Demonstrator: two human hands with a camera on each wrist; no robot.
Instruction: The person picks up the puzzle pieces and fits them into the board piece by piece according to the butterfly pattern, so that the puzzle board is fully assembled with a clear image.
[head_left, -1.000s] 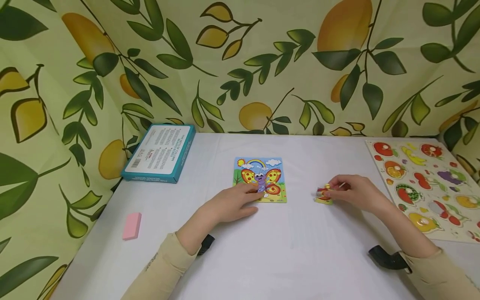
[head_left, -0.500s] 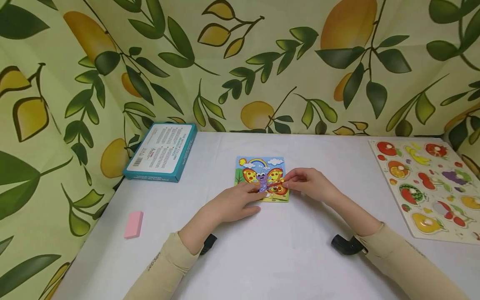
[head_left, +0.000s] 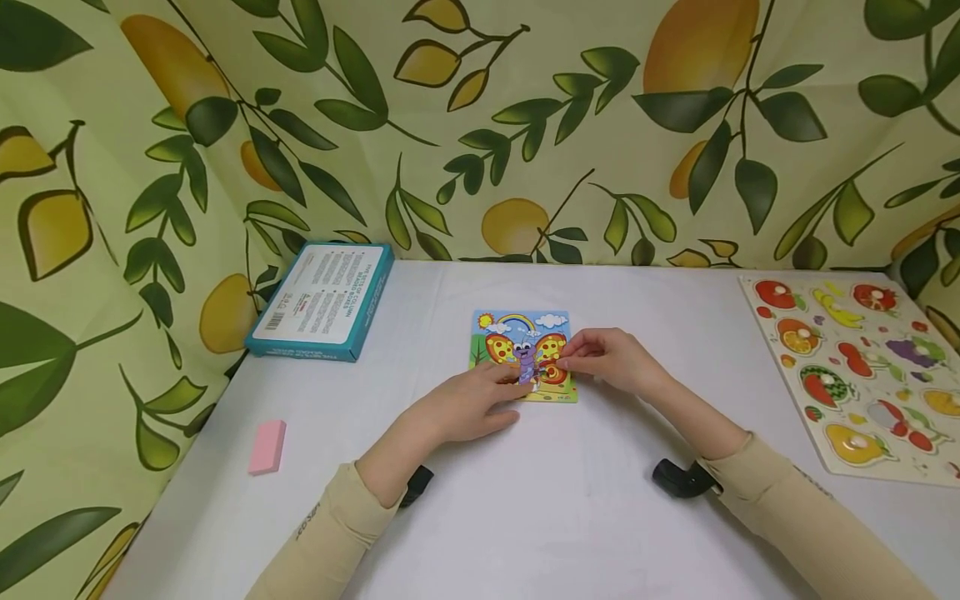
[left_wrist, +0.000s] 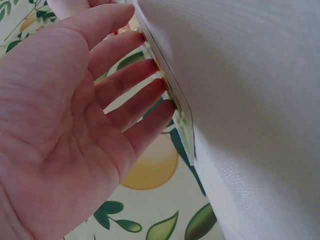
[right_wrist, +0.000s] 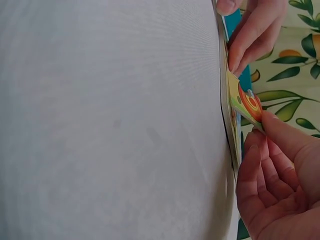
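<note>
A butterfly jigsaw puzzle (head_left: 551, 323) with a rainbow and a sun lies flat on the white table. My left hand (head_left: 461, 406) rests its fingertips on the board's lower left part, the fingers nearly straight in the left wrist view. At the right side of the board, my right hand (head_left: 615, 362) pinches a puzzle piece (right_wrist: 247, 102) between thumb and fingers. This piece shows orange-red rings and a yellow-green edge. In the right wrist view it is tilted over the board, one end near or touching it. My left fingers cover part of the picture.
A teal and white box (head_left: 322, 300) lies at the back left. Nearer the front left is a pink block (head_left: 267, 447). On the right lies a fruit knob-puzzle board (head_left: 855, 383). Patterned cloth (head_left: 420, 125) hangs behind and to the left.
My right hand has carried the puzzle piece leftward from the open table to the butterfly board, and its tilt has changed there. My left hand has stayed on the board.
</note>
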